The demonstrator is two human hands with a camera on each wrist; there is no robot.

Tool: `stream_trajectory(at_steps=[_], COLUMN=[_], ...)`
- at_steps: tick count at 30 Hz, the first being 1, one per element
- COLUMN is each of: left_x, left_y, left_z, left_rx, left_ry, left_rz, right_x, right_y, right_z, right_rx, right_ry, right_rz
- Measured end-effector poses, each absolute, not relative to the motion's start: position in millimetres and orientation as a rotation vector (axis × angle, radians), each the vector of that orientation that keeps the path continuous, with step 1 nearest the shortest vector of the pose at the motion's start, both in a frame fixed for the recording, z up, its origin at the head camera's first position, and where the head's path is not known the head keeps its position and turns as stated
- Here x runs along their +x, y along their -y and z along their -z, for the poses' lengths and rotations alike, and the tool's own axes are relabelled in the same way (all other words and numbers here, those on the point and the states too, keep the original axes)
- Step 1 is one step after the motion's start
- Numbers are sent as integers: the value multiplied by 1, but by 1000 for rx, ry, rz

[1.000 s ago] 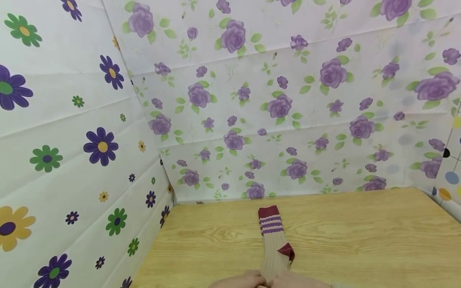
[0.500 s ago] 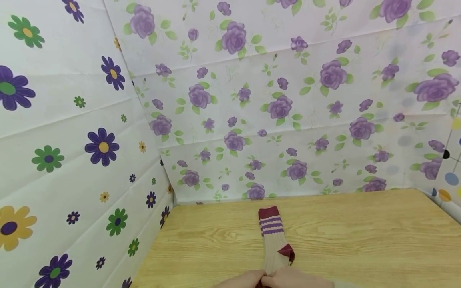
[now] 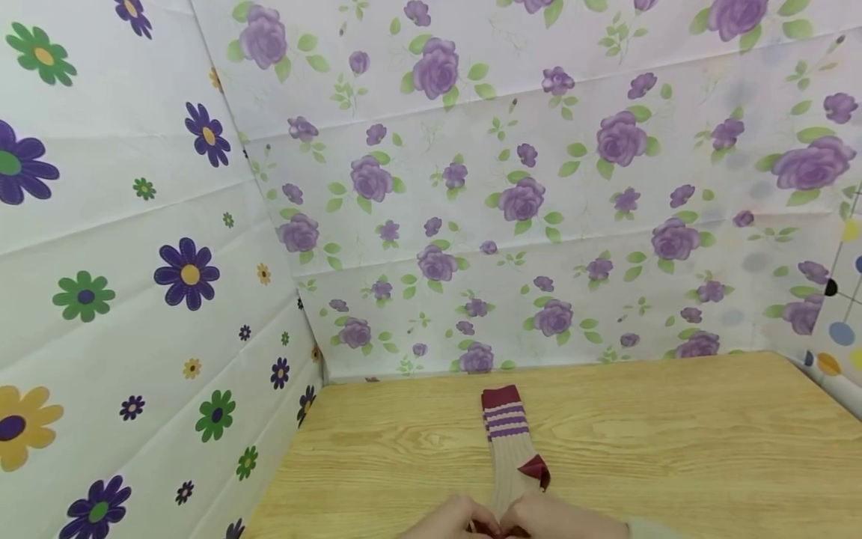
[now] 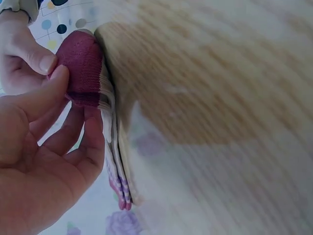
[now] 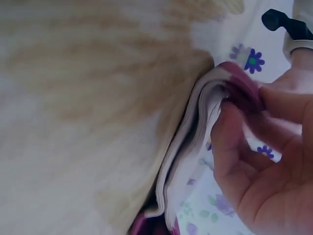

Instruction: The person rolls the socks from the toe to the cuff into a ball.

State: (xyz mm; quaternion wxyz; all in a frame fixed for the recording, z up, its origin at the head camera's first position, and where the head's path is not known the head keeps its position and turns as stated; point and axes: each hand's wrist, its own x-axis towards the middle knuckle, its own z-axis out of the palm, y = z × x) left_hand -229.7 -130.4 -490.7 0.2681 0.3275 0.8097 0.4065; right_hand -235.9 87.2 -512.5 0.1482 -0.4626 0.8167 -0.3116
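A pair of ribbed beige socks (image 3: 512, 453), one on top of the other, lies lengthwise on the table with maroon cuffs, heel and purple stripes. At the near end, my left hand (image 3: 447, 518) and right hand (image 3: 555, 516) meet over the toes. The left wrist view shows the maroon toe (image 4: 80, 61) raised off the table, pinched by my left hand (image 4: 54, 161) between thumb and fingers. From the right wrist view, my right hand (image 5: 274, 161) pinches the same toe end (image 5: 244, 88), and the layers bend upward there. The head view cuts off the lower hands.
The wooden table (image 3: 673, 434) extends to both sides of the socks. A white sheet with purple roses (image 3: 431, 187) hangs behind it, and a daisy-patterned sheet (image 3: 135, 299) stands along the left. A dotted sheet (image 3: 842, 307) shows at the right edge.
The hands have shifted from lying low over the sock toes to a more arched pinch, with maroon toe fabric coming into sight between them. The rest of the socks stays in place.
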Motion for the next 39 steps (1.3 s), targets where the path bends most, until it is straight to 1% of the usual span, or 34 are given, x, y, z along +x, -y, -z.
stream_trajectory(at_steps=[3,5,7,10,12,17,19,22,25,28,30,33,35,37,39], left_x=[-231,-230,-228,-227,-226,-226,-225,-223,-221,-219,-217,-217,-219,-220,-221], left_y=[129,128,125,122,121,116,114,112,109,108,107,108,108,109,110], left_z=[494,494,493,493,493,490,488,485,482,481,482,485,486,485,484], left_rx=[867,831,801,778,800,927,933,903,884,918,1025,1262,1361,1399,1371], left_ry=[-2197,-2228,-2255,-2269,-2283,-2344,-2343,-2338,-2366,-2426,-2488,-2581,-2606,-2600,-2556], left_rz=[-1094,-1096,-1109,-1149,-1149,-985,-918,-852,-781,-686,-591,-434,-372,-358,-406], right_x=[-234,-232,-229,-228,-233,-256,-259,-251,-235,-223,-218,-215,-215,-215,-215], right_y=[-89,-90,-91,-91,-92,-95,-95,-93,-89,-87,-86,-86,-87,-88,-89], right_z=[510,508,504,506,516,561,566,549,520,501,495,493,492,491,492], right_rx=[-1098,-993,-991,-1062,-1109,-980,-916,-889,-888,-882,-889,-916,-940,-969,-1011], right_ry=[-2322,-2295,-2262,-2174,-2152,-2233,-2271,-2313,-2332,-2306,-2290,-2279,-2300,-2324,-2364], right_rz=[978,1037,1098,1225,1238,1170,1133,1102,1121,1179,1209,1232,1216,1182,1122])
